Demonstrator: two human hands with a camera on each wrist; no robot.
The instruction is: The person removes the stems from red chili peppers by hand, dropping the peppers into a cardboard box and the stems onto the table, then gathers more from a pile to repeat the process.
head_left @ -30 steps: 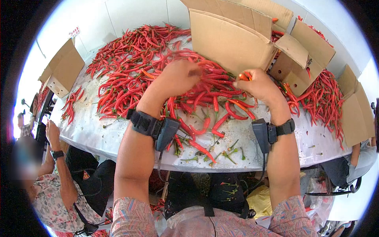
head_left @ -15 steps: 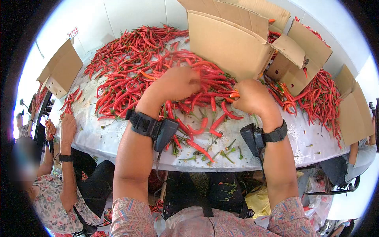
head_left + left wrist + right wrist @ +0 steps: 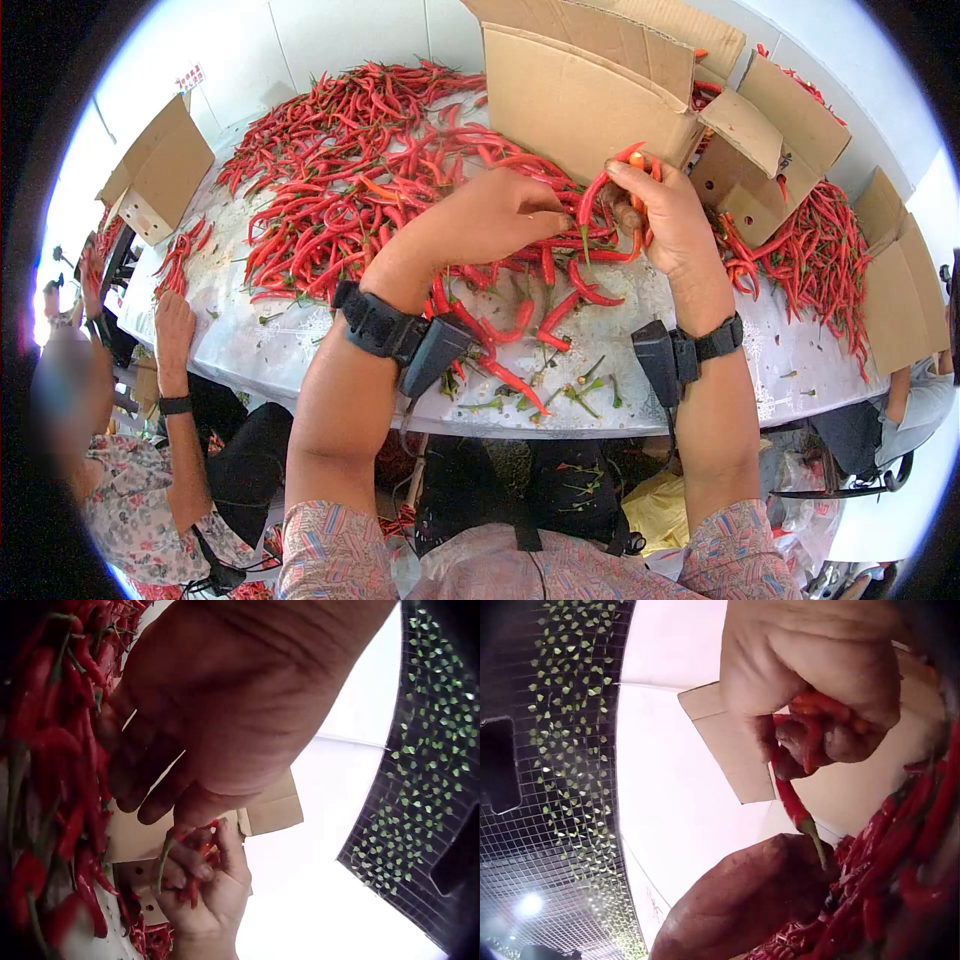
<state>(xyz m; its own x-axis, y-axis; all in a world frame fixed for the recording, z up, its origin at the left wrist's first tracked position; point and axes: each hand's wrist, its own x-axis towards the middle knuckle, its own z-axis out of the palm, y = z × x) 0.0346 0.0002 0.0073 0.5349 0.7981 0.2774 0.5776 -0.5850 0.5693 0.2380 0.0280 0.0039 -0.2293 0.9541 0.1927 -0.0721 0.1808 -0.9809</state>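
Observation:
Bunched in my right hand (image 3: 660, 215) are several red chili peppers, held by curled fingers. One of them, a red chili (image 3: 593, 200), sticks out toward the left with its green stem hanging down; the right wrist view shows that stem (image 3: 815, 838) too. My left hand (image 3: 490, 225) is just left of this chili, thumb and fingers apart with nothing between them. In the left wrist view its fingers (image 3: 161, 780) are loosely bent. Below and behind the left hand spreads a large heap of red chilies (image 3: 330, 190) on the white-covered table (image 3: 700, 385).
A tall cardboard box (image 3: 580, 110) stands behind the hands. To its right are a smaller open carton (image 3: 745, 190) and another chili heap (image 3: 815, 255). Loose green stems (image 3: 580, 390) lie near the front edge. At the left sits another person (image 3: 180, 430), one hand on the table edge.
My right hand has lifted and turned, bringing a chili out toward the left hand. The left hand has moved right, off the heap, to beside that chili.

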